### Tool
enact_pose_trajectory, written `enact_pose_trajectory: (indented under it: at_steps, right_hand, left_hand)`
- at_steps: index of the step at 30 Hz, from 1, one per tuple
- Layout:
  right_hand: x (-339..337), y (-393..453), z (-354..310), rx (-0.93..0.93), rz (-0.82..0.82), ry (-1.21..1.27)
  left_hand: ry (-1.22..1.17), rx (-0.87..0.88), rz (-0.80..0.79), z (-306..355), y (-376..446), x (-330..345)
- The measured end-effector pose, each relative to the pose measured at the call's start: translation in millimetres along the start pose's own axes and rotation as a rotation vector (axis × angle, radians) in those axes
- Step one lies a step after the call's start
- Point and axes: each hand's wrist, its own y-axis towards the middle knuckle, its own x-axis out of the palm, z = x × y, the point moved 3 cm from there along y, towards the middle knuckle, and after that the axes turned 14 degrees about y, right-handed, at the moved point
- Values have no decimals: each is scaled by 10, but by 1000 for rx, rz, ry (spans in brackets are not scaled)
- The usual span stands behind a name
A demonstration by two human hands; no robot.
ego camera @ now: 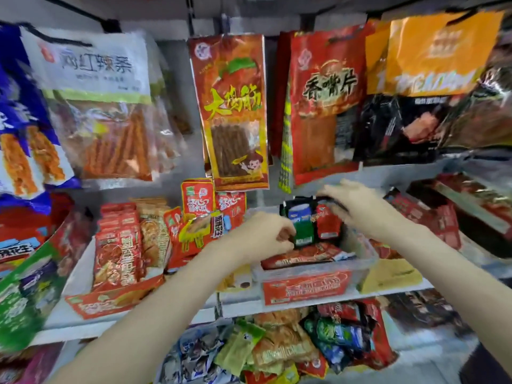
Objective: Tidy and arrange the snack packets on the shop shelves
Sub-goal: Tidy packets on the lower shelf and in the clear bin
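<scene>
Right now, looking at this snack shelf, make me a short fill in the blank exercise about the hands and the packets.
1. The left hand pinches the lower edge of a ____ packet.
2. The right hand lies over packets standing upright in a clear plastic ____.
3. Beside the green packet stands a ____ packet.
4. The large bags above the tub ____ from hooks.

Missing words: green; tub; red; hang

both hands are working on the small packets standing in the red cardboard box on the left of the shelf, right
Not quite. The head view shows the left hand and right hand at the small packets standing in the clear plastic tub at the shelf's middle, not in the red cardboard box on the left, which neither hand touches.
</scene>
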Motion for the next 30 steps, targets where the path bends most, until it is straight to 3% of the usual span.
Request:
enact_pose_trajectory:
  at_steps: [2,6,10,12,17,21,23,24,26,28,30]
  right_hand:
    - [49,-22,80,-73,62,22]
    - [50,-143,255,-44,165,106]
    - [119,-219,312,26,164,149]
    - [152,-249,355,57,187,131]
    - [118,-221,320,-30,251,-85]
    - [206,-204,268,41,197,-255]
    - [121,-247,183,76,317,-230]
    - [39,-276,78,71,390,-160]
    - [-83,-318,-240,63,394,238]
    - [-54,-317,-615,115,235,717]
    - [102,-273,-968,157,64,928]
  left_hand:
    - [83,-5,-78,57,134,50]
    - [305,-85,-337,56,339,253]
    - [265,-115,-504,69,388,311]
    - [280,-119,-506,112,358,264]
    - [205,-133,-63,123,180,-93]
    - [137,-184,249,39,-141,-272]
    - [-14,-205,374,-43,-326,-290]
    - [-134,-217,437,-91,-430,-292]
    - [-376,-230,519,-208,-658,-279]
    - [-468,-217,531,-306,-859,-217]
    - [-515,-231,505,-432,-1034,-115]
